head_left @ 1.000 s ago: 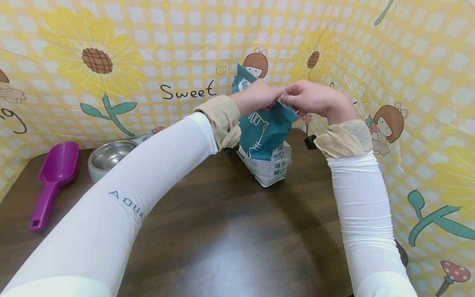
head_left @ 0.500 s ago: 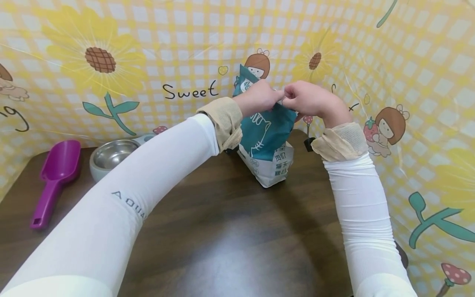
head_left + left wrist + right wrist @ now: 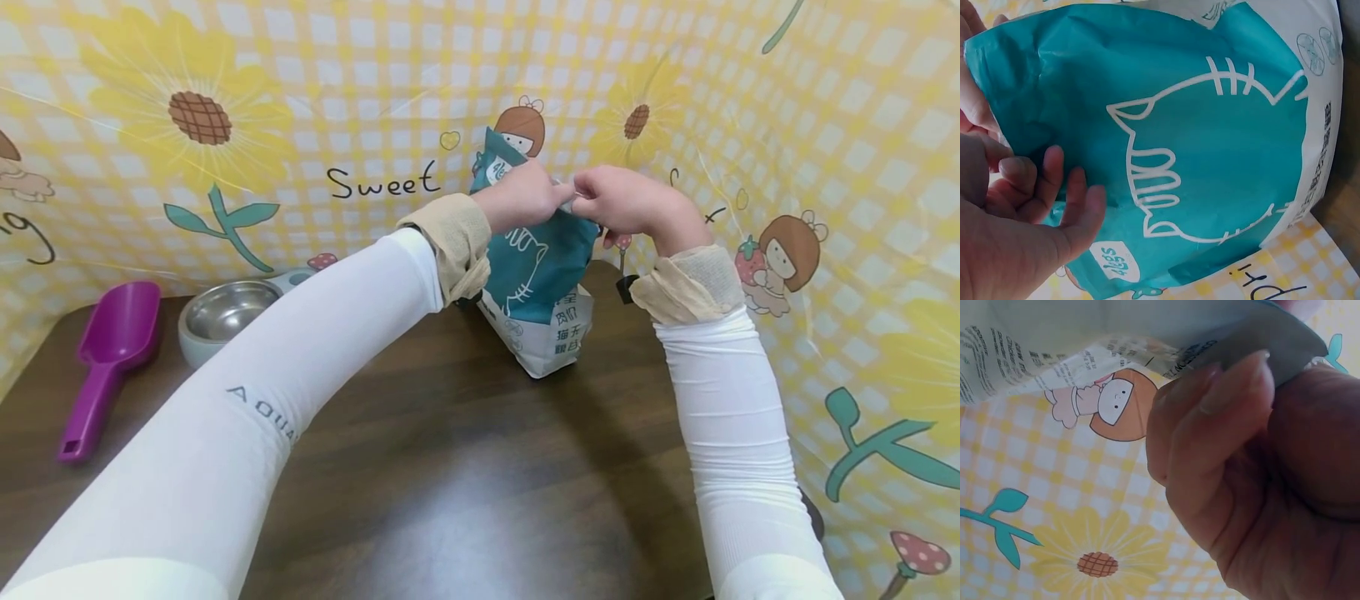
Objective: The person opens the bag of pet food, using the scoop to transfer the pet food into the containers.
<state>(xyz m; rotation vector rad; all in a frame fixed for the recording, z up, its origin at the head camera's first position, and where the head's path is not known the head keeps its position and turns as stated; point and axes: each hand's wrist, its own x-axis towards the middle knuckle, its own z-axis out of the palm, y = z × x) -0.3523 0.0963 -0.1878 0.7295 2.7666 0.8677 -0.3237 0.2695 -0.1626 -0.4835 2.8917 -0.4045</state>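
Observation:
A teal and white bag (image 3: 543, 267) with a white cat outline stands upright on the table. At its top edge the left hand (image 3: 525, 197) pinches the rim. Beside it, the right hand (image 3: 626, 200) pinches the same edge, with the fingertips of both hands close together. In the left wrist view the bag (image 3: 1222, 156) fills most of the picture, and the left hand (image 3: 1029, 219) has its fingers curled against the top. The right wrist view shows the right hand (image 3: 1229, 469) with curled fingers at the bag's grey-white edge (image 3: 1210, 337).
At the table's left lies a purple scoop (image 3: 112, 350). A metal bowl in a pale holder (image 3: 197, 346) stands to its right, partly behind the left sleeve. A patterned yellow checked cloth (image 3: 360, 100) hangs behind and to the right of the brown table (image 3: 450, 450).
The right hand has shifted slightly at the bag's top edge, its wrist a little lower. Both hands remain at the edge, and the bag stands in the same place.

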